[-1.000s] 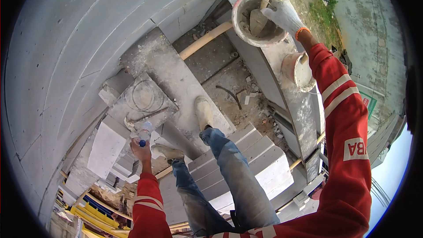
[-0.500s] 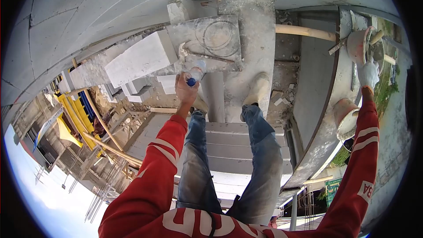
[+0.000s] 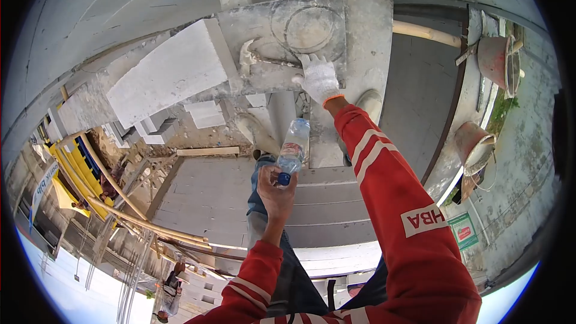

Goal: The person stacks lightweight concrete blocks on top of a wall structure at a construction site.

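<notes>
My left hand (image 3: 278,195), bare, is closed around the neck end of a clear plastic water bottle (image 3: 294,147) with a blue cap, which points back toward me. My right hand (image 3: 318,78), in a white knitted glove, is over the grey board (image 3: 240,21), fingers apart. Beneath or beside its fingertips lies the handle end of a hammer (image 3: 270,60); whether they touch is hidden. The hammer's head rests near a large white block (image 3: 171,72). A dark ring mark (image 3: 305,7) shows on the board.
Two mortar-smeared buckets, an upper one (image 3: 495,63) and a lower one (image 3: 471,144), are on the right. A wooden pole (image 3: 427,33) crosses a gap beside the plank (image 3: 366,18). At lower left are bamboo poles (image 3: 150,225) and a person (image 3: 171,294).
My right hand has moved from the upper bucket on the right to the hammer's handle end. My left hand has drawn the bottle closer to me, and the view has shifted.
</notes>
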The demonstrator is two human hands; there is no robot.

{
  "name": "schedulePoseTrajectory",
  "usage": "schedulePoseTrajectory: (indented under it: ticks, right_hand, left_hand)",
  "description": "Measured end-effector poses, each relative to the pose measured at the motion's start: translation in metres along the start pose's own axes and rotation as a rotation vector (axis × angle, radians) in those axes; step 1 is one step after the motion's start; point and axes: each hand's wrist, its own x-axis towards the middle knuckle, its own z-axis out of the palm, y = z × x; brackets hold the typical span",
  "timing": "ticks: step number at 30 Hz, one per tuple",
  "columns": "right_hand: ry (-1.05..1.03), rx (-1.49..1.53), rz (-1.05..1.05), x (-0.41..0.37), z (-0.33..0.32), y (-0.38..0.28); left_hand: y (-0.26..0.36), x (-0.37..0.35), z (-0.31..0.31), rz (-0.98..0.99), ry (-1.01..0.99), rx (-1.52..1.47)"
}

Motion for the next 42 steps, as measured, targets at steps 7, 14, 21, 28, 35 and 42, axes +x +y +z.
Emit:
schedulePoseTrajectory:
  ticks: [7, 14, 21, 28, 35, 42]
  right_hand:
    - [-0.153, -0.018, 0.005, -0.01, -0.008, -0.003]
    - [0.178, 0.246, 0.428, -0.071, -0.062, 0.047]
    - [0.515, 0.16, 0.739, 0.009, -0.038, 0.146]
    - [0.224, 0.137, 0.881, 0.001, -0.015, 0.13]
    - [-0.258, 0.229, 0.279, -0.147, -0.08, -0.026]
    - [-0.01, 0.231, -0.286, -0.219, -0.203, -0.189]
  left_hand:
    - [-0.03, -0.025, -0.018, -0.008, -0.089, 0.111]
    - [-0.044, -0.019, -0.028, 0.062, -0.08, 0.166]
    - [-0.048, -0.013, -0.021, -0.02, -0.064, 0.084]
    - [-0.041, -0.014, -0.022, -0.074, -0.021, -0.033]
    - [-0.006, -0.02, -0.044, 0.037, 0.021, -0.043]
    - [0.101, -0.049, -0.154, 0.147, -0.013, -0.341]
